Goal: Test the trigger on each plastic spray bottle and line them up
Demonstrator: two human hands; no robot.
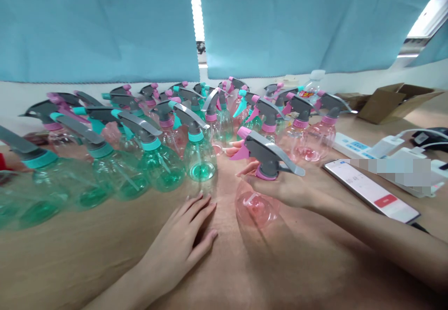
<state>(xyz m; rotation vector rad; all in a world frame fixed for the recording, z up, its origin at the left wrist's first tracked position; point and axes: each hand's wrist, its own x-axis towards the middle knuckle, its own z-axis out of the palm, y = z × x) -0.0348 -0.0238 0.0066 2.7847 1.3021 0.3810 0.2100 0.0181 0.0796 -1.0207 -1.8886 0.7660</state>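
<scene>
A clear pink spray bottle [257, 210] with a grey and pink trigger head stands on the table in front of me. My right hand [276, 186] reaches in from the right and grips it just below the collar, its fingertips showing past the bottle's left side. My left hand [185, 230] lies palm down on the tabletop, fingers stretched and holding nothing. Beyond its fingertips is a green spray bottle [201, 161] with a turquoise collar. More green bottles [163, 172] form a row to the left.
Several pink and green spray bottles crowd the back of the wooden table [115, 249]. To the right lie a phone [371, 189], a white power strip [353, 144] with plugs and cables, and an opened cardboard box [388, 102]. A blue curtain [105, 25] hangs behind.
</scene>
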